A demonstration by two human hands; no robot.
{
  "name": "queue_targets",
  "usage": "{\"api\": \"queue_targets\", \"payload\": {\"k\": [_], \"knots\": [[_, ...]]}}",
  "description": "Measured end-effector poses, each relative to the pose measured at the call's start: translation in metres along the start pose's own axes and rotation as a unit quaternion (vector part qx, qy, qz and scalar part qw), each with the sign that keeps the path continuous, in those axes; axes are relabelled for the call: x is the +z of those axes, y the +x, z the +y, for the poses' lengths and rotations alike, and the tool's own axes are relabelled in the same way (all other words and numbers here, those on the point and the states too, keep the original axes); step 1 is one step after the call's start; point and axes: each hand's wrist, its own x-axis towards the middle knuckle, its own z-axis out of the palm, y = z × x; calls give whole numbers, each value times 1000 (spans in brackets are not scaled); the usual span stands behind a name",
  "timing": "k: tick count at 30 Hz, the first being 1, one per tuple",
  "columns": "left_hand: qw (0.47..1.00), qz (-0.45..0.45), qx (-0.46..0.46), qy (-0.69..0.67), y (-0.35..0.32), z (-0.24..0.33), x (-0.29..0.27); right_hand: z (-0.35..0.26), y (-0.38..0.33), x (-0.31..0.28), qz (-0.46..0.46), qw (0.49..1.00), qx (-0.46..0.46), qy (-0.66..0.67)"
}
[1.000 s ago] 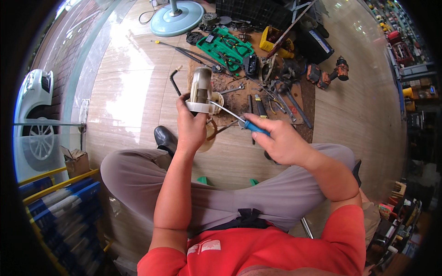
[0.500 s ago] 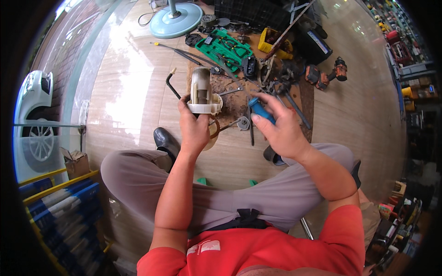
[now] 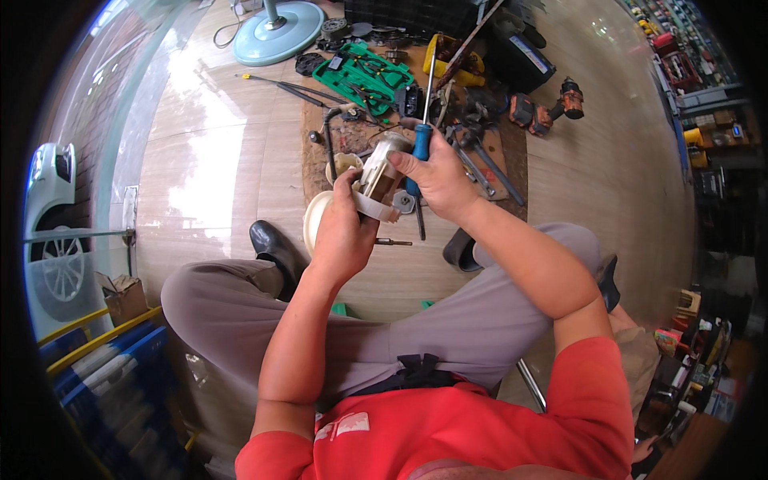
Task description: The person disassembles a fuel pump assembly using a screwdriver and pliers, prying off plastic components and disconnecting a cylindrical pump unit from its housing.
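Nearest is the person's red shirt (image 3: 448,432), then the grey trousers (image 3: 240,320) of the bent legs, with a black shoe (image 3: 272,244) on the floor to the left. Above the knees, the left hand (image 3: 344,232) is clamped around the lower end of a cream-coloured motor housing (image 3: 376,176), holding it tilted up off the floor. The right hand (image 3: 440,180) is closed on a blue-handled screwdriver (image 3: 420,148); the handle stands just right of the housing, touching or nearly touching it, and the thumb rests on the housing's top. Which way the shaft points cannot be told. A pale round cover (image 3: 316,220) lies on the floor just beneath the left hand. Farther off, a brown mat (image 3: 512,160) carries scattered metal tools. Beyond it lie a green tool case (image 3: 364,76), an orange cordless drill (image 3: 560,104) to the right, and farthest, a pale blue round fan base (image 3: 280,32) on the shiny tiled floor (image 3: 200,144).
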Motion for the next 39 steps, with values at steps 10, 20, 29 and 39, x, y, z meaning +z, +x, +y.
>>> {"api": "queue_targets", "payload": {"k": [10,20,29,39], "knots": [[974,99,-93,-181,-3,21,-1,-14,14,6,-8,997,25,71],[981,7,-147,-125,3,16,-23,-25,9,9,-6,995,15,94],[940,-79,-87,-319,3,-1,-6,-20,11,4,-38,993,10,114],[986,-8,-47,-161,2,5,-4,-26,6,-3,-39,998,8,56]]}}
